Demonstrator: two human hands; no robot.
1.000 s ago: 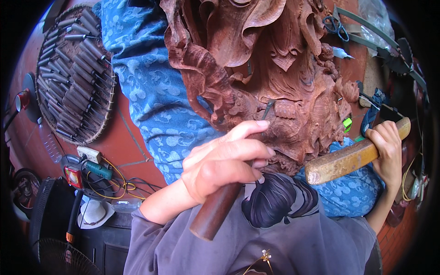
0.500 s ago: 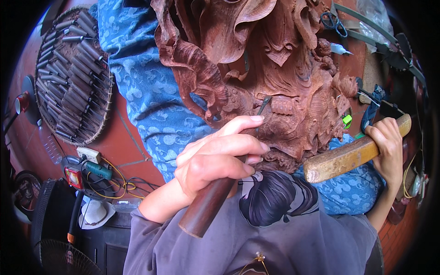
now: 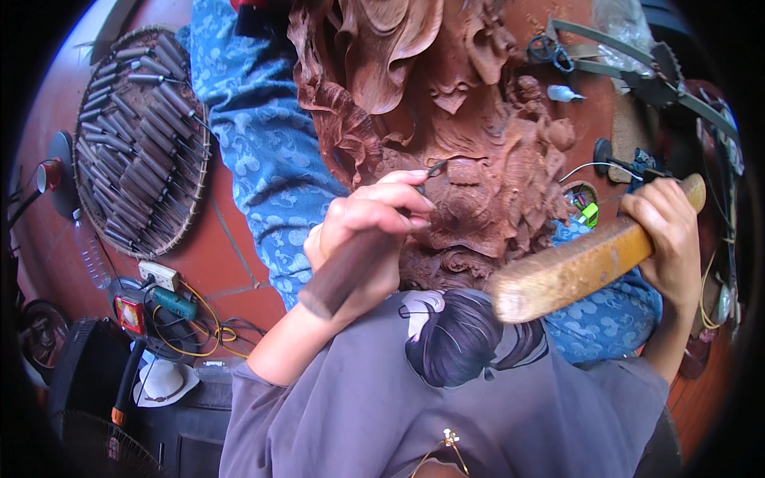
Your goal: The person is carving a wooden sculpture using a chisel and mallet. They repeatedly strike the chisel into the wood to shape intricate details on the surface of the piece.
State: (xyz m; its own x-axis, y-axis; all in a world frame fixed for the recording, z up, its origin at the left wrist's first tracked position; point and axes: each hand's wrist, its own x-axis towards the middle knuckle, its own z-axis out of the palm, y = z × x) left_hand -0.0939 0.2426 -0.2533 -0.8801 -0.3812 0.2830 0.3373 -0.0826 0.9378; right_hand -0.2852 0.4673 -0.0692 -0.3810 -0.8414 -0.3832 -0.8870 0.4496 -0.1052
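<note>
since the earlier frame the left hand (image 3: pixel 362 239) with its chisel (image 3: pixel 351 267) has moved up on the wood carving (image 3: pixel 478 159), which lies on a blue patterned cloth (image 3: pixel 255 151). the wooden mallet (image 3: pixel 586 263) stays raised at the right, the right hand (image 3: pixel 665 231) closed around its handle. left fingers are wrapped tight on the chisel's dark handle, the blade tip touching the carving.

Dark-handled chisel (image 3: pixel 358 263) at frame centre, tilted, blade tip against reddish-brown relief carving (image 3: pixel 446 135) filling upper centre on blue patterned cloth. Pale wooden mallet (image 3: pixel 586 259) at right, head pointing lower left, raised.
</note>
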